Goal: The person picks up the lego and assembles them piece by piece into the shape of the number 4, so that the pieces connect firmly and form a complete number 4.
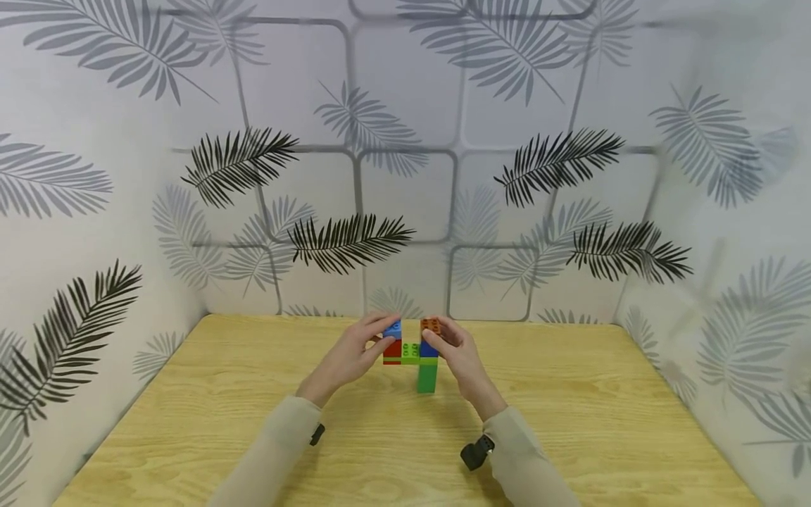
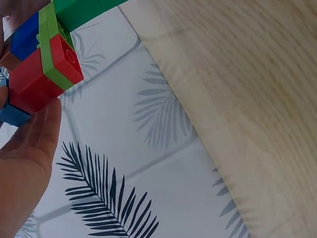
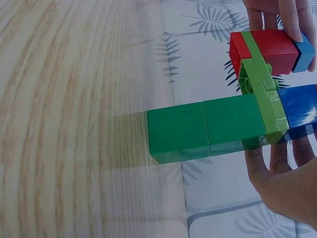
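Observation:
A joined build of toy bricks rises on two stacked green bricks (image 1: 427, 379) above the wooden table. Across their top runs a light green brick (image 1: 410, 353), extending leftward with a small red brick (image 3: 238, 52) under its free end. Above that end sit a red brick (image 2: 34, 82) and a light blue brick (image 1: 394, 329). My left hand (image 1: 350, 354) pinches the light blue brick, fingers also against the red one. On the other side a dark blue brick (image 3: 298, 106) carries an orange brick (image 1: 432, 324). My right hand (image 1: 467, 360) holds these two between thumb and fingers.
The light wooden table (image 1: 393, 451) extends to a leaf-patterned backdrop (image 1: 405, 274), which also rises along both sides. A dark wrist device (image 1: 476, 452) hangs under the right sleeve, and another (image 1: 317, 434) is by the left cuff.

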The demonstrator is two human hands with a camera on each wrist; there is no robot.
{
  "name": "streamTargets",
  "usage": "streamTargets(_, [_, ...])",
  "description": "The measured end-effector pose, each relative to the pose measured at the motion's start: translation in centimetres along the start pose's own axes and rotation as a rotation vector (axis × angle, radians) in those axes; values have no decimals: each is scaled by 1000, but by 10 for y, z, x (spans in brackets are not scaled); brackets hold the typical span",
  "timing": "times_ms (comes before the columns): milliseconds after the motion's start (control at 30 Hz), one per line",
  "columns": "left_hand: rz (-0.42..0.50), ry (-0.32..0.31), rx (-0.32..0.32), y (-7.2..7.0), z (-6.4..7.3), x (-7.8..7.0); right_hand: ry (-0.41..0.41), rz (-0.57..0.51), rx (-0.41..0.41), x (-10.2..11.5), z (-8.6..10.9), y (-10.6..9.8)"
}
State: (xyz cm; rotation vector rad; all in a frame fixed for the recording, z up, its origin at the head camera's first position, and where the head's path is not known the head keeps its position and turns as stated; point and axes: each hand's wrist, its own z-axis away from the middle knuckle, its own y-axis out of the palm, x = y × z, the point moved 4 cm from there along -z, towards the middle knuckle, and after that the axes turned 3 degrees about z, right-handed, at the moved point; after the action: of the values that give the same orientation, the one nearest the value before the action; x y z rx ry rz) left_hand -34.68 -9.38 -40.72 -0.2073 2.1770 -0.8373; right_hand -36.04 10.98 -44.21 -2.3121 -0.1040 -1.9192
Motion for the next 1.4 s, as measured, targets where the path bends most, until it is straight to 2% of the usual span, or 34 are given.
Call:
streamTargets(200, [37, -33, 5, 1, 3, 5, 13, -12, 0, -1, -1, 0])
streamTargets(400, [-4, -36, 13, 3, 4, 10, 7, -17, -5, -1, -1, 0])
streamTargets(633, [-39, -47, 25, 1, 3, 6, -1, -7, -12, -2, -2, 1])
streamTargets(833, [-20, -61, 25, 1, 3, 4, -10, 0, 12, -2, 0, 0])
streamTargets(1000, [25, -99, 54, 7, 3, 8, -21, 22, 34, -6, 4, -8])
streamTargets(1100, [61, -140, 27, 8, 3, 11, -30, 67, 67, -8, 4, -11])
streamTargets(1233, [143, -208, -48, 6, 2, 17, -44, 115, 94, -7, 2, -10])
streamTargets(1400, [234, -275, -81, 8, 0, 24, -17, 155, 59, -8, 0, -11])
